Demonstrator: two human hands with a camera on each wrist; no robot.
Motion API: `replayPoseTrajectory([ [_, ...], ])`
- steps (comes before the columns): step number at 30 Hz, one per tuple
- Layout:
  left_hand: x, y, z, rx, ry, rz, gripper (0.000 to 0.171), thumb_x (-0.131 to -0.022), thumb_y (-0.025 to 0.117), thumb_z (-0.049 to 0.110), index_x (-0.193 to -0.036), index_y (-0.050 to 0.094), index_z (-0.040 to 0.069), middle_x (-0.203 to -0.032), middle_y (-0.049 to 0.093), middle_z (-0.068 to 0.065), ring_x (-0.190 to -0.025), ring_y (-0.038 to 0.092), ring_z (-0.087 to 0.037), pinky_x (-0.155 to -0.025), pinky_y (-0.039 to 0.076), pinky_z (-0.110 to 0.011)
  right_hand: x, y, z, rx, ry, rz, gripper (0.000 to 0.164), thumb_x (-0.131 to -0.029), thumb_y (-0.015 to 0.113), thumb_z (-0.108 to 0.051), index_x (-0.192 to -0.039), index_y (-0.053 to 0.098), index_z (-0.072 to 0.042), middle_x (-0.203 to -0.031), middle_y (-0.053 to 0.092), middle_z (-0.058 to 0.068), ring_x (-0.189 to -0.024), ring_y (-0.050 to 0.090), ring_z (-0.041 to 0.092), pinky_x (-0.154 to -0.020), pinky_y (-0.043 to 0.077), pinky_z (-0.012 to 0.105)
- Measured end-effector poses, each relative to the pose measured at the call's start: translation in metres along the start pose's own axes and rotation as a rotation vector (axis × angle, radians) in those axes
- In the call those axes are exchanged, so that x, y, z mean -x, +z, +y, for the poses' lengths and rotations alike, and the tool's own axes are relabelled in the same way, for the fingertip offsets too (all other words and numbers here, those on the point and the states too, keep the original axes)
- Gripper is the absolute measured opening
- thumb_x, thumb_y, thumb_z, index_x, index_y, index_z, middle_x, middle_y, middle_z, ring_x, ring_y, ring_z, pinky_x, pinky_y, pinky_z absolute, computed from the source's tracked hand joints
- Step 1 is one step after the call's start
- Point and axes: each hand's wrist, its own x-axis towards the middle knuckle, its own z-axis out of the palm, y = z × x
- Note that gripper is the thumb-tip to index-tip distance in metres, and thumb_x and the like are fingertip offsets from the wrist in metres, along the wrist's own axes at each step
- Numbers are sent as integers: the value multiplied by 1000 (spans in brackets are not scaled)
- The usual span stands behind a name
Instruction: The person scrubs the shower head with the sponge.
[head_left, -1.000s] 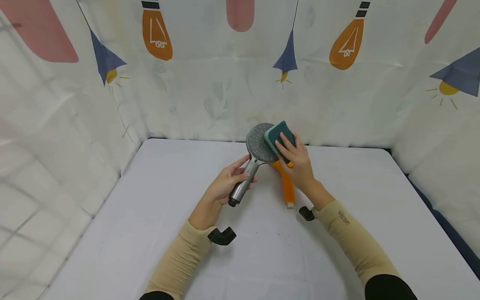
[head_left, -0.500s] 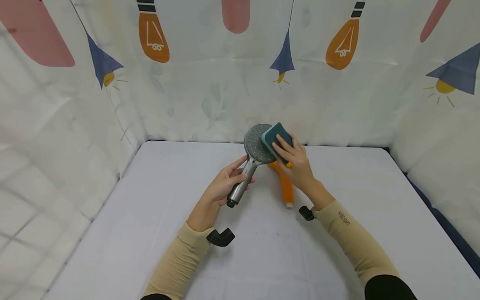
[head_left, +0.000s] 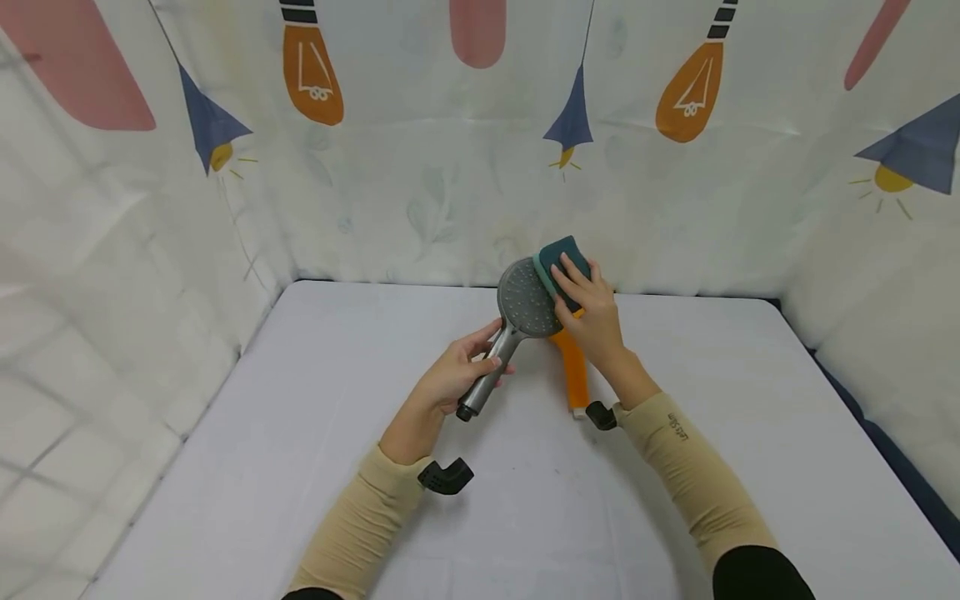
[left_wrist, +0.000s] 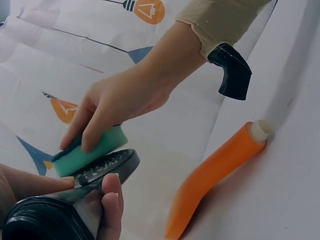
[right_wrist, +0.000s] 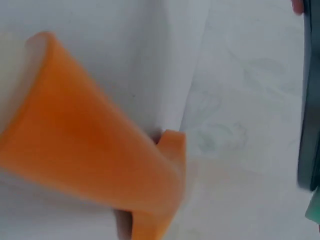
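Near the far edge of the table, my left hand (head_left: 452, 375) grips the silver handle of a shower head (head_left: 527, 298), its grey nozzle face turned up toward me. My right hand (head_left: 596, 321) holds a sponge (left_wrist: 93, 152), dark teal on top and light green underneath, against the upper right of that face. In the left wrist view the green side lies along the nozzles. Behind them, on the table, is an orange object (head_left: 574, 375) with a tubular handle and a whitish end; the shower head and right hand hide part of it in the head view.
A white-covered table (head_left: 337, 417) spreads below both arms. Fabric walls (head_left: 420, 167) printed with lamps and bulbs rise directly behind its far edge and at both sides. The orange handle's end is close to my right wrist's black camera mount (head_left: 602, 415).
The sponge has shifted up and right across the shower head's face to its upper right edge. The shower head has moved slightly right and down. Both hands keep their holds.
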Motion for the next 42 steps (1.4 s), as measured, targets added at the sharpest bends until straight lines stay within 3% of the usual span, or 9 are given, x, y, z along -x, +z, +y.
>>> replayPoseTrajectory([
  [7, 0, 0, -1, -38, -3, -27, 66, -102, 52, -5, -162, 29, 9, -139, 44, -30, -98, 70, -22, -75, 55, -27, -8, 2, -17, 87, -182, -110, 45, -86, 77, 6, -130, 69, 2, -141, 58, 23, -136, 39, 59, -101, 37, 72],
  [11, 2, -4, 2, -58, 27, -17, 64, -103, 53, -5, -161, 30, 7, -137, 45, -30, -95, 70, -18, -77, 55, -29, -13, -8, -12, 70, -108, -106, 44, -88, 74, 8, -130, 68, 2, -142, 57, 22, -139, 37, 57, -105, 34, 71],
  [15, 5, -9, 7, -53, 42, -2, 65, -102, 54, -4, -162, 29, 7, -136, 45, -30, -95, 70, -16, -78, 55, -28, -11, -15, 5, 20, 18, -55, 43, -90, 70, 9, -132, 66, 4, -144, 54, 22, -139, 38, 54, -109, 31, 70],
  [18, 5, -12, 10, -49, 47, 2, 66, -102, 53, -5, -162, 29, 8, -137, 44, -29, -95, 70, -17, -77, 55, -26, -8, -18, 13, -6, 62, -25, 43, -90, 69, 10, -133, 64, 5, -145, 54, 22, -137, 41, 54, -109, 31, 69],
  [27, 3, -9, 8, -37, 44, -73, 65, -102, 52, -7, -161, 26, 3, -140, 41, -32, -92, 69, -14, -74, 54, -26, -12, -8, -4, 26, -31, 2, 41, -89, 71, 9, -130, 67, 4, -142, 56, 24, -137, 39, 56, -109, 31, 69],
  [34, 2, -7, 5, -40, 48, -108, 64, -103, 51, -7, -161, 24, 1, -140, 40, -34, -91, 69, -13, -75, 53, -25, -19, 3, -21, 98, -158, -98, 41, -90, 73, 4, -131, 69, 1, -142, 57, 22, -139, 36, 58, -106, 34, 69],
  [37, 3, -8, 5, -46, 51, -96, 64, -103, 51, -5, -161, 24, 1, -141, 40, -34, -91, 69, -13, -75, 53, -25, -19, 0, -20, 88, -133, -102, 42, -90, 73, 5, -132, 68, 1, -143, 57, 21, -140, 36, 56, -107, 33, 69],
  [42, 5, -14, 8, -47, 66, -69, 65, -103, 53, -4, -161, 26, 3, -143, 40, -34, -93, 70, -14, -75, 54, -26, -12, -9, -8, 0, 14, -43, 42, -92, 69, 8, -133, 66, 3, -146, 54, 21, -142, 34, 54, -114, 28, 65],
])
